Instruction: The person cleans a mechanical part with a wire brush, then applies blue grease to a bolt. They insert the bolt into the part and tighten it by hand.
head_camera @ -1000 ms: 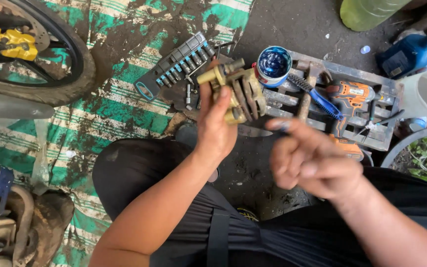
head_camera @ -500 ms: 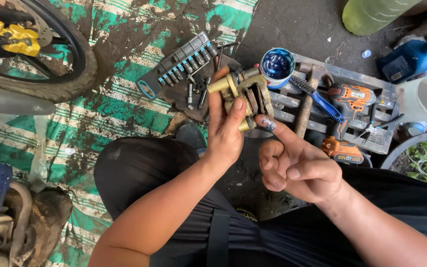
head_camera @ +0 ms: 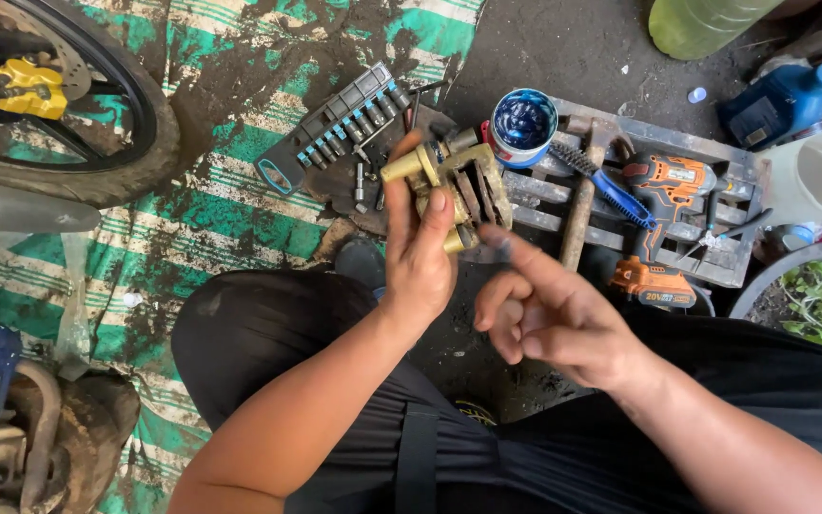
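Note:
My left hand (head_camera: 418,255) is raised in front of me and grips a gold brake caliper (head_camera: 456,183) with dark pads showing in its slot. My right hand (head_camera: 546,314) hovers just to the right of it, holding nothing, with the index finger stretched out; its tip carries a smear of blue grease and nearly touches the caliper's lower right corner. An open round tin of blue grease (head_camera: 523,122) stands just behind the caliper on a wooden pallet (head_camera: 687,262).
A socket set rail (head_camera: 333,126) lies on the green striped mat (head_camera: 230,224). A motorcycle wheel (head_camera: 97,143) with a yellow caliper sits at top left. An orange cordless drill (head_camera: 670,214), blue brush, hammer, white jug (head_camera: 815,176) and blue bottle are on the right.
My right hand has turned and extended its greasy index finger toward the caliper. My left hand has kept the caliper held up, shifting it slightly.

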